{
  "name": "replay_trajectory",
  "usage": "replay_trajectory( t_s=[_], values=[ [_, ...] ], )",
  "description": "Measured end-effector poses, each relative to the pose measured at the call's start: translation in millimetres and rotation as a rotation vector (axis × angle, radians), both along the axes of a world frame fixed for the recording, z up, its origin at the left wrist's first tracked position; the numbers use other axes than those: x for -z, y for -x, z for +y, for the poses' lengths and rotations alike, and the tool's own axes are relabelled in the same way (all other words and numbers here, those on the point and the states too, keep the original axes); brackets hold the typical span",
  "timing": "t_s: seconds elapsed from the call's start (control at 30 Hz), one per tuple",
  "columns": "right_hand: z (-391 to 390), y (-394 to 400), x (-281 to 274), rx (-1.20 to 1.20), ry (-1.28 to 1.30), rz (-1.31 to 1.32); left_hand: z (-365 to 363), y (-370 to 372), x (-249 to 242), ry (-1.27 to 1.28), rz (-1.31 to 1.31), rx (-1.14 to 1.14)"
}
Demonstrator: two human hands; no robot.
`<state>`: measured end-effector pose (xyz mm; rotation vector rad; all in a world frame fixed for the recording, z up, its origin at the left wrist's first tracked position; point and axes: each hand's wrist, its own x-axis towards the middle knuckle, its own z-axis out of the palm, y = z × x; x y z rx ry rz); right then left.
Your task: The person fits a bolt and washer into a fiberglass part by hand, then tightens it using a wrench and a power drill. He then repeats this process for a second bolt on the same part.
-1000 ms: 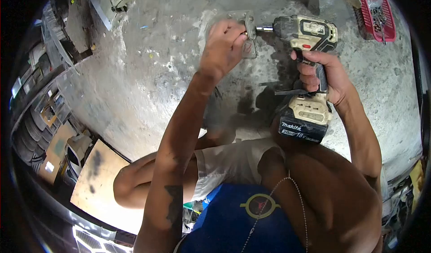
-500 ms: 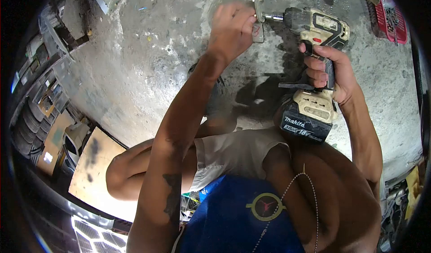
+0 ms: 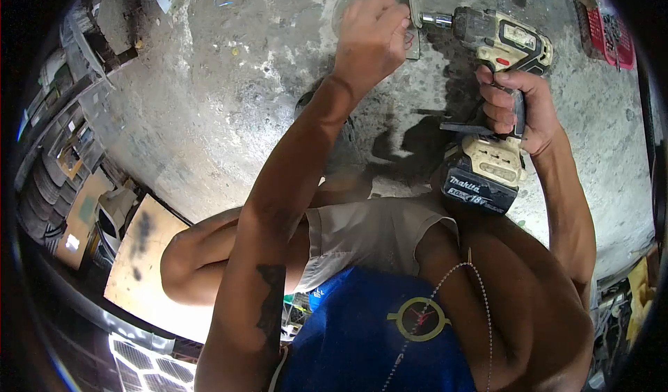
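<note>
A cordless Makita impact driver (image 3: 518, 37) is held in my right hand (image 3: 518, 107), with my fingers wrapped round its grip. Its silver socket (image 3: 437, 20) points left and meets the upright flange of a metal bracket (image 3: 416, 6) on the floor. On the other side of that flange is my left hand (image 3: 372, 37), fingers curled in and thumb side against the bracket. Whatever the left fingertips pinch is hidden. The driver's battery (image 3: 480, 187) hangs low, close to my leg.
A red plastic basket (image 3: 604, 37) with small metal parts stands at the upper right on the stained concrete floor (image 3: 202, 107). Stacked dark parts (image 3: 52, 176) and a pale board (image 3: 142, 253) lie at the left. My bent legs are close below the driver.
The bracket, the driver and both hands have shifted slightly right and up in the view. The socket stays at the flange, and both hands keep their hold.
</note>
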<state>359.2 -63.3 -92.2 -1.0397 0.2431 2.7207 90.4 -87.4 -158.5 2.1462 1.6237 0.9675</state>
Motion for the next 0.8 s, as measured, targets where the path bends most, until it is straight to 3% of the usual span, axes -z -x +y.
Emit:
replay_trajectory(
  t_s=[0.3,0.5,0.8],
  values=[
    [4.7,2.7,-0.7,-0.081,-0.096,-0.082,0.5,-3.5,4.3,-0.075,0.032,-0.007],
    [2.3,1.0,6.8,-0.04,-0.048,0.024,0.9,-1.6,-1.1,-0.029,0.046,0.013],
    [6.7,1.8,-0.4,-0.055,-0.014,-0.059,2.5,-3.7,-10.8,0.08,0.046,0.025]
  ],
)
